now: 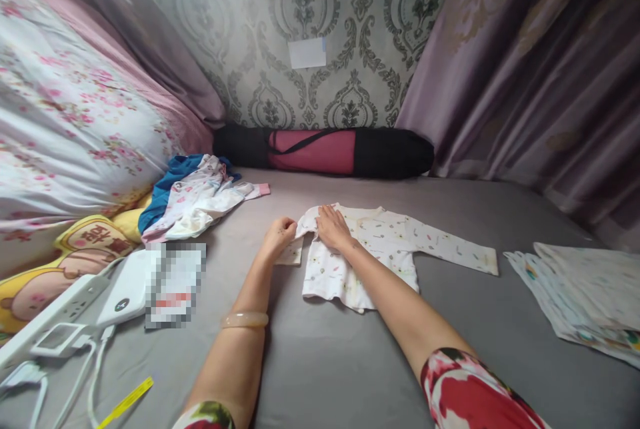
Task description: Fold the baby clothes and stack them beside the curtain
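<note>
Pressing flat on the white baby shirt (pixel 370 249), right hand (pixel 333 227) lay open, left hand (pixel 280 232) curled closed around its folded sleeve (pixel 291 254), grey bedsheet (pixel 340 362) beneath.

blurred: a pixelated patch (pixel 175 284) hid the item beside the power strip (pixel 55 319)
cut off: folded cloths (pixel 585 296) ran past the right edge

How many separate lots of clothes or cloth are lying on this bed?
3: a small white top spread under both hands, a jumbled pile at the left by the pillow, and folded pieces at the right. The pile may hide more.
</note>
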Tool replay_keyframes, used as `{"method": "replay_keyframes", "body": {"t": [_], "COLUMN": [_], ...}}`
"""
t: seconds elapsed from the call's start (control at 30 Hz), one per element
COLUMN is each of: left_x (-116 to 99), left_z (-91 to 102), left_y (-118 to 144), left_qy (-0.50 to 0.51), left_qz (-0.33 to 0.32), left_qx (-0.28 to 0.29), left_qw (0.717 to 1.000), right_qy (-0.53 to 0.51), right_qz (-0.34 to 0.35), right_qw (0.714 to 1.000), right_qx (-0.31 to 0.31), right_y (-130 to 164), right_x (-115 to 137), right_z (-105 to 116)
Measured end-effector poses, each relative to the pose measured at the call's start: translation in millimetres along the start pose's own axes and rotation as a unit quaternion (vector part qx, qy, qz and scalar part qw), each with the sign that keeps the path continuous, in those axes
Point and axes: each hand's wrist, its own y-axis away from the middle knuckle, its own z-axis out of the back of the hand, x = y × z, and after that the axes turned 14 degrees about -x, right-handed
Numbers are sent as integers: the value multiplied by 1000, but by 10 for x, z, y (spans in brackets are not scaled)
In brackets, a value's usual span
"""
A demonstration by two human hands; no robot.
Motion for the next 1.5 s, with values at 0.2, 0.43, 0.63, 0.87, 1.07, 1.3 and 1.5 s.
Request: {"method": "replay_keyframes", "body": {"t": [0.2,0.43,0.63,0.87,1.07,1.3,1.5], "left_x": [-254,-423,-471,-543,-489,-384,-18], "left_z": [37,-66,-187,-136,87,591,969], "left_y": [-20,-260,-345,-426,-533,-746,-724], "left_qy": [94,103,93,69,-22,-217,-151], "left_qz": [98,149,154,152,146,96,125], "left_qx": [65,130,126,96,158,247,198], "left_qw": [989,975,975,981,976,940,960], "right_qy": [-4,-10,-17,-25,-22,-18,-19], "right_qz": [12,15,12,12,5,7,7], "right_qw": [1000,999,998,998,999,999,999], "right_qx": [-28,-43,-54,-62,-45,-43,-41], "right_y": [77,89,106,119,115,95,91], "right_x": [11,16,15,8,14,-16,-14], "right_z": [-12,7,7,3,25,-33,-34]}}
